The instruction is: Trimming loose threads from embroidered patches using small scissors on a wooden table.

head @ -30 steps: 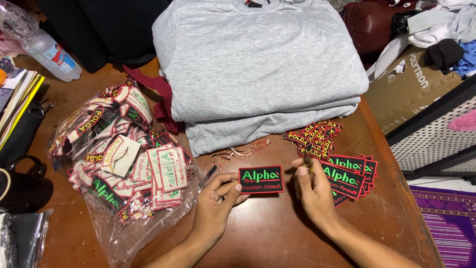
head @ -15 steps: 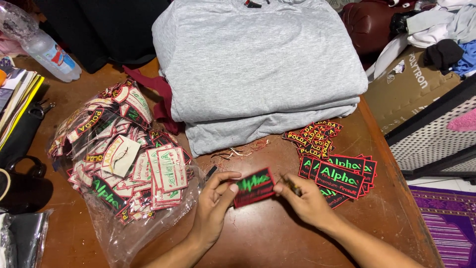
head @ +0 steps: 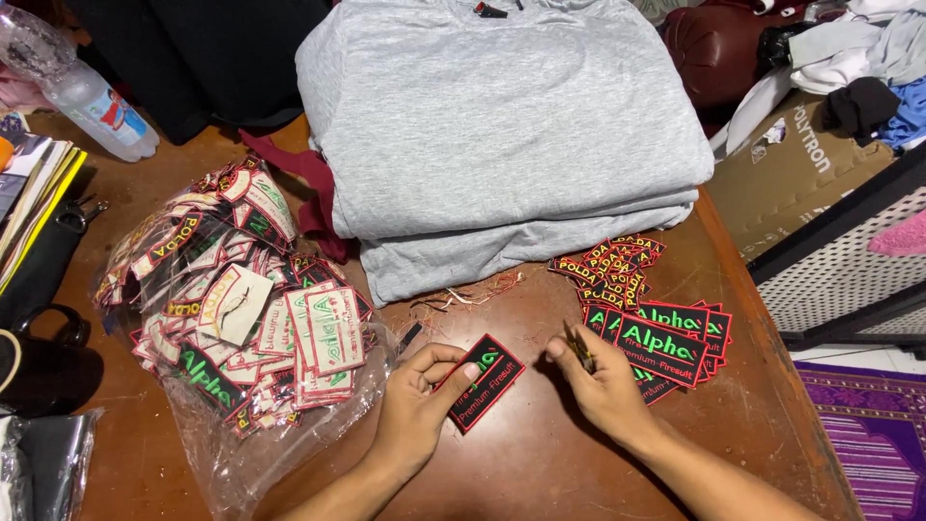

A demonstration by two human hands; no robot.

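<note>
We see a black embroidered patch (head: 484,382) with a red border and green lettering in the lower middle of the frame, lying tilted on the brown wooden table (head: 540,463). The left hand (head: 417,410) holds this patch at its left edge, with the thumb on top and the fingers closed around it. The right hand (head: 603,384) is just to the right of the patch and apart from it; its fingers are pinched together on a small dark tool (head: 579,347), but we cannot tell what kind it is. Behind the right hand lies a stack of similar patches (head: 675,345), and above it a small heap of smaller red patches (head: 610,267). At the left, a clear plastic bag (head: 231,318) is full of more patches. In the upper middle sits a pile of folded grey shirts (head: 502,135).
</note>
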